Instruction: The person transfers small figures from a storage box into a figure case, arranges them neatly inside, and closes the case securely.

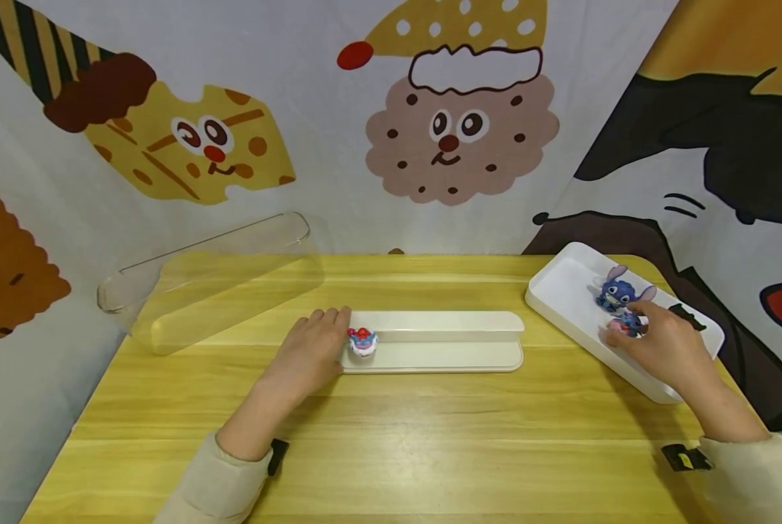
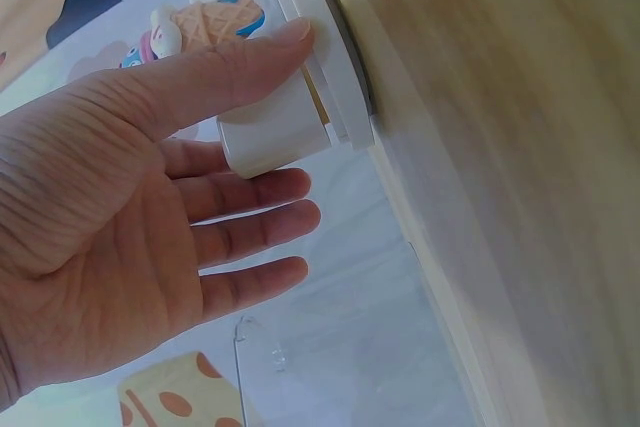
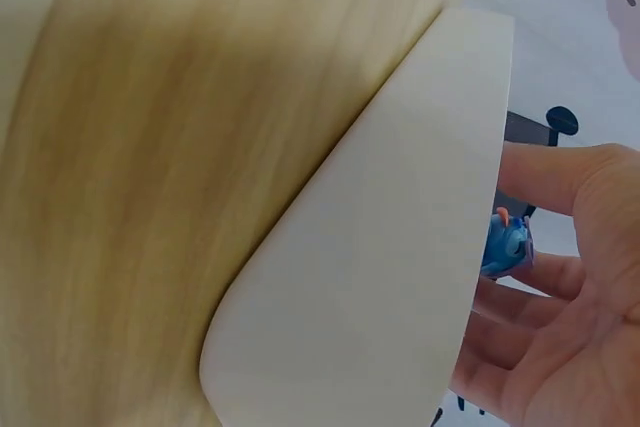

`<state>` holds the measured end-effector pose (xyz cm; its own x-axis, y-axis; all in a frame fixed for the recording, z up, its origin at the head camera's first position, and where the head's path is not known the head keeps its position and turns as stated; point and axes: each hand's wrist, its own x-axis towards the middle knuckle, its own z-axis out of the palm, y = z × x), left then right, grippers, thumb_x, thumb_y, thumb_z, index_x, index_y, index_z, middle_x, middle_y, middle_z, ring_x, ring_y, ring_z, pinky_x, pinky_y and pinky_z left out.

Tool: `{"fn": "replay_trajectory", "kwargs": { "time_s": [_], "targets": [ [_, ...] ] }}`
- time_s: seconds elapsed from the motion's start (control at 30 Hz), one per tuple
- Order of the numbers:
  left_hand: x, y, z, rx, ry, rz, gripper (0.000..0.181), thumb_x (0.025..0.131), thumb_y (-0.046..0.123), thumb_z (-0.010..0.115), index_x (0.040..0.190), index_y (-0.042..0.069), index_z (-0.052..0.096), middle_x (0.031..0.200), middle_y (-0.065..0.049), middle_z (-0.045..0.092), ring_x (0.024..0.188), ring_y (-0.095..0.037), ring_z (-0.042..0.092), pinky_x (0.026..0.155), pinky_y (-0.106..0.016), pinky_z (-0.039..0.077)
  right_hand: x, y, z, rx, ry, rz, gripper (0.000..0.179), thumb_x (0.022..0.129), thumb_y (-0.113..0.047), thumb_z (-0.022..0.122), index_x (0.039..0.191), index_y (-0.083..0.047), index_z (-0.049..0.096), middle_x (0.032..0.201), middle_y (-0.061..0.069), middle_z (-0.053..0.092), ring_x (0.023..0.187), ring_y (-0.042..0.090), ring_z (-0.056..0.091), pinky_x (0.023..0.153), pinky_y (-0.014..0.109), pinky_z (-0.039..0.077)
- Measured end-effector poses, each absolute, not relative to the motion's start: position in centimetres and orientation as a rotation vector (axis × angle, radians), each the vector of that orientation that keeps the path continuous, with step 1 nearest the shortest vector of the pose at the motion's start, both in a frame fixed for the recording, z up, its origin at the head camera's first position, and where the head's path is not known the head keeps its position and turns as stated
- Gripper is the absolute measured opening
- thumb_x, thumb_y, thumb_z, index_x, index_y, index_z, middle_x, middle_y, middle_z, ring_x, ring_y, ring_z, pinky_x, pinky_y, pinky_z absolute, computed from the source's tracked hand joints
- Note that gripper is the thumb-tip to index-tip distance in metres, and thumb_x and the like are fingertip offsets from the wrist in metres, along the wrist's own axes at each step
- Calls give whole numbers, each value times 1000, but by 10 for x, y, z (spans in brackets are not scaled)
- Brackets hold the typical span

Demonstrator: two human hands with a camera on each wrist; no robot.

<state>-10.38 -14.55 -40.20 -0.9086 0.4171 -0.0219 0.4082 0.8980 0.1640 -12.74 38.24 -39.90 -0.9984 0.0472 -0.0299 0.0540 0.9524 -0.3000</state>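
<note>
A white two-step display stand (image 1: 456,356) lies on the table. My left hand (image 1: 315,342) holds its left end, with the thumb along the front edge and the fingers behind, as the left wrist view shows. Beside those fingers, an ice-cream-cone figurine (image 1: 362,342) with a red top sits on the stand. On the right, my right hand (image 1: 672,346) reaches into a white tray (image 1: 561,280), thumb and index finger around a small blue-and-pink figurine (image 1: 628,322). Another blue, big-eared figurine (image 1: 617,291) stands just behind it. In the right wrist view the tray wall hides part of the fingertips.
A clear plastic cover (image 1: 233,284) rests at the back left of the wooden table (image 1: 430,451). A dark piece (image 1: 687,316) lies in the tray, right of the hand. A printed cloth (image 1: 325,145) hangs behind the table's back edge.
</note>
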Motion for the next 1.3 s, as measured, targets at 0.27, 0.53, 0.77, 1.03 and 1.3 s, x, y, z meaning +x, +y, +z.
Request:
{"fn": "replay_trajectory", "kwargs": {
  "time_s": [0.27, 0.53, 0.77, 1.03, 1.3],
  "targets": [
    [-104, -146, -401, 652, 3003, 236, 85, 76, 8, 94, 145, -10, 48, 129, -22, 63, 113, -37, 61, 97, -52, 54, -129, 386, -402, 75, 3073, -506, 72, 93, -36, 80, 132, 17, 49, 103, 39, 61, 82, 44, 57, 67, 55, 49],
    [-105, -146, -401, 656, 3004, 240, 84, 76, 8, 94, 144, -10, 49, 128, -22, 64, 112, -37, 61, 97, -51, 54, -129, 386, -402, 62, 3098, -549, 67, 92, -31, 82, 129, 16, 51, 102, 35, 62, 82, 40, 56, 64, 42, 46],
    [-107, -145, -401, 660, 3013, 247, 82, 76, 5, 93, 144, -10, 50, 126, -21, 64, 110, -36, 61, 96, -51, 54, -127, 387, -399, 80, 3125, -583, 65, 92, -30, 82, 128, 15, 51, 102, 36, 63, 84, 43, 59, 64, 43, 49],
    [-107, -145, -400, 668, 3018, 249, 81, 76, 4, 92, 144, -10, 50, 126, -21, 65, 110, -36, 61, 95, -51, 55, -123, 385, -394, 91, 3169, -606, 61, 92, -26, 82, 127, 14, 54, 99, 31, 62, 83, 39, 56, 62, 32, 45],
    [-106, -145, -399, 640, 2999, 261, 80, 77, 1, 90, 145, -10, 49, 129, -22, 64, 113, -37, 61, 98, -52, 54, -117, 379, -388, 91, 3212, -635, 63, 92, -26, 83, 130, 15, 53, 103, 32, 62, 86, 39, 56, 57, 25, 45]
  ]
}}
